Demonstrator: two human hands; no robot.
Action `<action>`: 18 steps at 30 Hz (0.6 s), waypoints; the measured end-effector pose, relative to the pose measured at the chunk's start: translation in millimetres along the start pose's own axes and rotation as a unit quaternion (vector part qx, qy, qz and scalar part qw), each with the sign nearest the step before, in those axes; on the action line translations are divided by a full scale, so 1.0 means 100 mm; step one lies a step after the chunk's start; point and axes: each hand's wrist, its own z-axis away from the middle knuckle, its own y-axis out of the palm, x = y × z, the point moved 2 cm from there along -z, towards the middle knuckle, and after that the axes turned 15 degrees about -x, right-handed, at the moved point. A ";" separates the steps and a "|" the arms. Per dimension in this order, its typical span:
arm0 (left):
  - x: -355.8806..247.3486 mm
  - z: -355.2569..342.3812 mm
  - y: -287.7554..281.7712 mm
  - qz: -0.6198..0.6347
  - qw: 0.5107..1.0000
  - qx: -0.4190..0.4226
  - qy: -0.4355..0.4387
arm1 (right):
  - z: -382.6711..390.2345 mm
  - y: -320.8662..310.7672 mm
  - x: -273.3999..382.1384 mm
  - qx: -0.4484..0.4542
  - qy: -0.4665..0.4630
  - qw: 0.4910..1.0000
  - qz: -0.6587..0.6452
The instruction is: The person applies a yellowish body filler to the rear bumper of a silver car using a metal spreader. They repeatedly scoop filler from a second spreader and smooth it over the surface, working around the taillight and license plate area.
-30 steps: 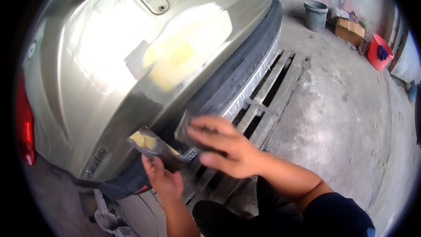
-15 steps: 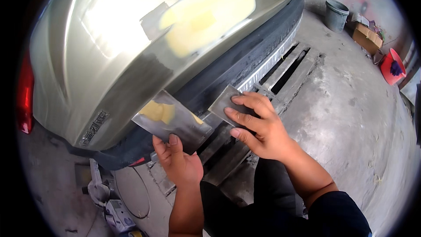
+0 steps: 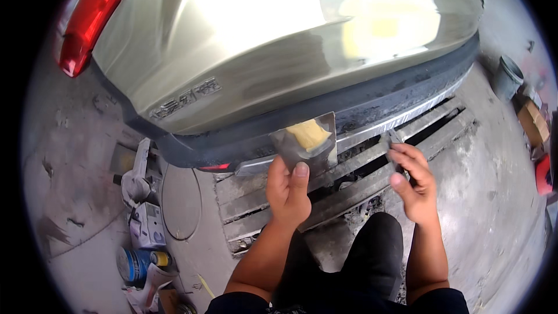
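My left hand (image 3: 289, 197) grips a flat, dark metal putty plate (image 3: 321, 164), its thumb on the face. A lump of yellow putty (image 3: 309, 134) sits on the plate's upper part. To the right, my right hand (image 3: 419, 189) pinches a putty spreader (image 3: 392, 146), seen nearly edge-on and somewhat blurred. The two tools are apart. Beyond my hands stands the rear of a champagne-coloured car (image 3: 244, 90), where a pale yellow filler patch (image 3: 389, 26) and a dull sanded area show on the panel. Neither hand touches the car.
Below the dark bumper (image 3: 267, 131) lies a slatted floor grate (image 3: 247, 206). At left are a red tail light (image 3: 93, 29), a cable loop (image 3: 201, 203), a white box (image 3: 150, 227) and a blue can (image 3: 132, 265). A grey bucket (image 3: 507, 79) and cardboard box (image 3: 532, 122) stand right.
The view has swung left, so the car appears farther right. My right hand has drawn away from the plate, its spreader turning edge-on. The putty on the plate is now one gathered lump.
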 end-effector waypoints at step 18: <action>0.28 -0.65 -0.61 0.160 0.983 -0.059 -0.075 | 0.22 -0.20 -0.27 -0.045 0.243 0.948 -0.199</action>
